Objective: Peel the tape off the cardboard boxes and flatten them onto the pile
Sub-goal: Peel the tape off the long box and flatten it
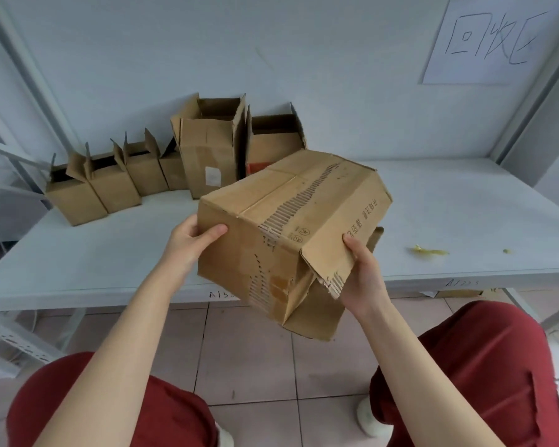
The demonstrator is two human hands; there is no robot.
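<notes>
You hold a box (291, 221) in both hands, tilted, in the air over the middle of the front edge of the bench (465, 204), part of it hanging past that edge over the floor. Your left hand (191, 243) grips its near left corner, thumb flat on the face toward you and fingers wrapped behind. Your right hand (362, 275) holds a loose flap (329, 253) on the box's right side, thumb on top and fingers underneath. The top flaps are closed, and a torn strip along the top and down the near face shows bare corrugation. A row of open boxes (110, 188) stands along the back edge toward the left corner, a taller one (207, 156) at its right end. A yellowish tape scrap (428, 251) lies near the front edge, to the right.
</notes>
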